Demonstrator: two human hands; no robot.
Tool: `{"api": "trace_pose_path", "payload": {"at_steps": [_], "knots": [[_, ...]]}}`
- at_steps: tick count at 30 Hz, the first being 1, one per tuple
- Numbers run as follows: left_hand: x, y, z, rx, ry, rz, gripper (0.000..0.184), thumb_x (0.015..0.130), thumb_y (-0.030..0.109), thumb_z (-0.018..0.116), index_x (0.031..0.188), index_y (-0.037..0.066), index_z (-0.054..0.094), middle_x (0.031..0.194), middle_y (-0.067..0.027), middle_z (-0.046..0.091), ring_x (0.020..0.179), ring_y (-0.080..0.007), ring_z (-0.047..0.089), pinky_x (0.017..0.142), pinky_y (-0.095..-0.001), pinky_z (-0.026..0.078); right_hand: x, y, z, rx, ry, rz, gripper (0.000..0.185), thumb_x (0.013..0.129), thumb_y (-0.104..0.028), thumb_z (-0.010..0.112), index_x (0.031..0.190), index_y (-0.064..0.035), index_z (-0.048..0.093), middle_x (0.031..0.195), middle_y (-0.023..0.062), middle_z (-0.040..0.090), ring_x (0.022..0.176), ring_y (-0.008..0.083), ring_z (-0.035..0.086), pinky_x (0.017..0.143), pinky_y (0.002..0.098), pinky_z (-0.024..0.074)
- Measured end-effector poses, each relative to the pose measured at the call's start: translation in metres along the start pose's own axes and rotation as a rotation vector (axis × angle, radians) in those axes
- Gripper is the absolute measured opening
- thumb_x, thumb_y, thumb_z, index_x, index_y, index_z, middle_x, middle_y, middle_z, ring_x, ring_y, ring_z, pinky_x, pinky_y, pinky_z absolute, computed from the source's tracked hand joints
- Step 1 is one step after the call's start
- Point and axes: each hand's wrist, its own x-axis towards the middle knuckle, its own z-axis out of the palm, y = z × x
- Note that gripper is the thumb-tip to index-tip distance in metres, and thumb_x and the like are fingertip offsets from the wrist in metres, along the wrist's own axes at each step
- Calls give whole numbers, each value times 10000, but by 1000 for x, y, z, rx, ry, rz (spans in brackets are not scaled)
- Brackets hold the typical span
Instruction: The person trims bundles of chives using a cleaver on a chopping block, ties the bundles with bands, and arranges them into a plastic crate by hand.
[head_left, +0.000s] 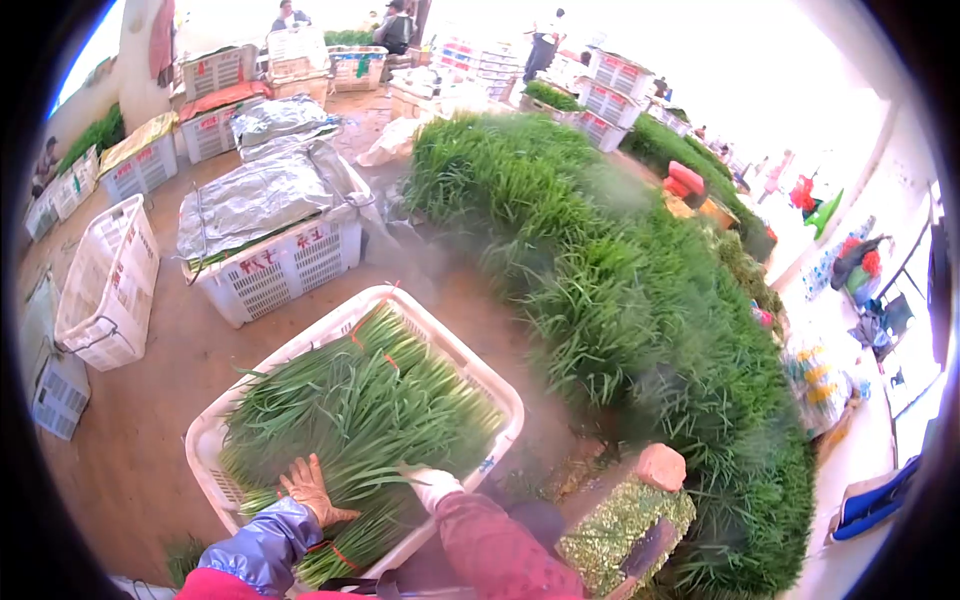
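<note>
A white plastic crate [204, 432] stands in front of me, filled with bundles of long green chives [350, 410]. Red ties band some of the bundles. My left hand [312, 490] lies on the chives near the crate's close left side, fingers spread and thumb pointing right. In a white glove, my right hand [434, 486] touches the chives by the close right side. Leaves partly cover its fingers, so I cannot tell whether it grips any.
A long bank of loose green chives [620, 290] runs along the right. A debris-covered block [625, 530] sits near my right arm. Left are a foil-covered crate [270, 215] and an open white crate [110, 285]. Stacked crates [610, 95] and people are farther back.
</note>
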Motion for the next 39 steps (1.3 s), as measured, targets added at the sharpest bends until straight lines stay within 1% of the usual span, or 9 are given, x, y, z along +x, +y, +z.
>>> {"api": "trace_pose_path", "payload": {"at_steps": [6,11,18,21,23,25,30,34,39], "knots": [[0,4,-4,109,-15,-19,1548,561,788,758,1547,-4,-135,1594,-308,104,1490,-416,150,1189,-570,157,-115,39,-11,9,813,-766,631,732,22,713,1340,-61,567,1194,187,632,1101,337,635,976,388,509],[7,0,-6,312,33,-80,1445,618,678,799,1565,56,-98,1591,-252,196,1437,-411,293,1184,-491,269,-273,161,82,336,1467,-384,418,822,-39,652,1235,-31,589,1118,195,631,1019,379,624,891,417,529],[164,11,-69,1428,-469,510,601,965,450,507,1472,140,421,1270,-182,635,1115,-328,642,952,-441,495,-418,211,362,853,975,848,285,858,-126,634,1125,-40,581,1025,204,644,997,405,616,871,463,484],[173,84,-122,1316,-304,364,644,864,457,703,1335,44,557,1066,-174,683,932,-325,672,799,-446,524,-426,172,471,1206,662,1093,366,858,-149,634,1202,-41,575,1146,226,632,1077,413,595,913,466,473],[193,133,-142,455,-38,-28,568,843,422,763,1233,30,634,857,-139,686,751,-292,671,647,-439,522,-412,156,524,1381,542,1182,391,851,-171,625,1213,-29,575,1174,235,624,1110,425,576,946,475,463],[233,185,-175,460,34,533,443,885,386,731,1122,18,663,632,-82,574,525,-221,561,505,-391,456,-393,156,535,1458,650,1224,403,848,-173,625,1220,-27,574,1178,231,625,1123,425,573,954,471,464],[135,313,-173,383,6,806,646,889,451,732,1299,-23,572,767,4,582,584,-82,488,493,-243,372,-345,187,565,1648,743,1227,459,825,-160,634,1262,-44,553,1171,236,632,1063,430,609,931,470,479],[88,324,-139,191,-28,810,423,934,255,668,1298,46,615,807,-4,641,629,-83,540,548,-253,422,-312,177,569,1385,401,1177,545,819,-153,642,1339,-97,488,1277,178,597,1151,365,590,889,503,480],[90,317,-146,475,-26,750,402,940,162,615,1325,47,601,813,-6,637,650,-72,551,558,-249,437,-233,171,595,958,743,1309,835,654,-205,800,1386,-161,402,1413,59,469,1324,220,433,893,510,415]]}}
